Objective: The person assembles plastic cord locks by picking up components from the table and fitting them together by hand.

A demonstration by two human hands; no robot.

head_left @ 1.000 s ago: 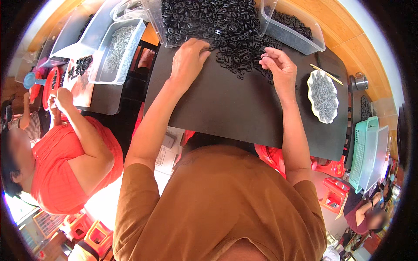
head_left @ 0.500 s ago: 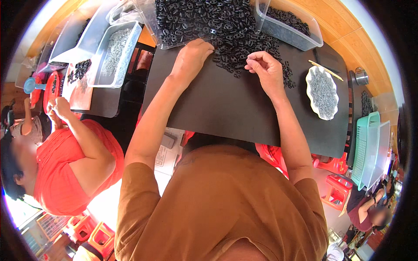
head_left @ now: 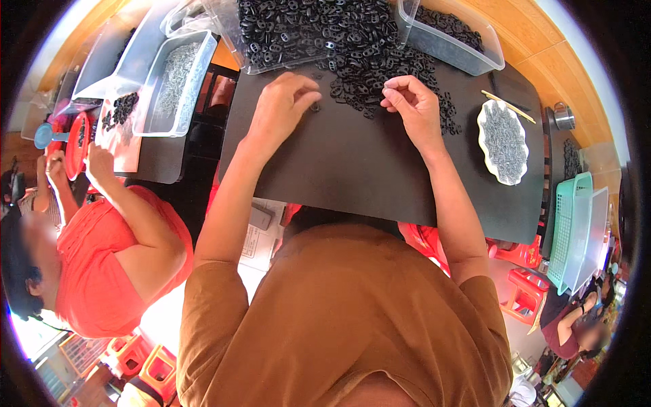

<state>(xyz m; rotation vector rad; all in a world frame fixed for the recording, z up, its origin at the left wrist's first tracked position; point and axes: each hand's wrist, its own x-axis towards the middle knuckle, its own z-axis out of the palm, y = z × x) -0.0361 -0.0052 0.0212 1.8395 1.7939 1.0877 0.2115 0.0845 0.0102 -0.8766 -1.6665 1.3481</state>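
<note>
My left hand (head_left: 281, 108) is just above the dark table (head_left: 339, 169), left of a heap of small black two-hole pieces (head_left: 359, 81). A small black piece (head_left: 314, 106) shows at its thumb tip, between curled fingers and thumb. My right hand (head_left: 415, 107) is at the right part of the heap, thumb and fingertips pinched together. Whatever lies in that pinch is too small to make out. The heap spills out of a clear plastic box (head_left: 271, 68) lying at the far side.
Far right stands a clear bin (head_left: 468, 64) of black pieces. A scalloped white dish (head_left: 483, 139) of small clear-grey pieces is at right, with chopsticks (head_left: 508, 108) beside it. At left, another person in red (head_left: 122, 251) sits by a clear tub (head_left: 183, 122). Green basket (head_left: 566, 230) at far right.
My left hand has drawn back from the box edge toward me, with a black piece at its fingertips. My right hand has hardly moved. The person in red now has their hands at a red plate.
</note>
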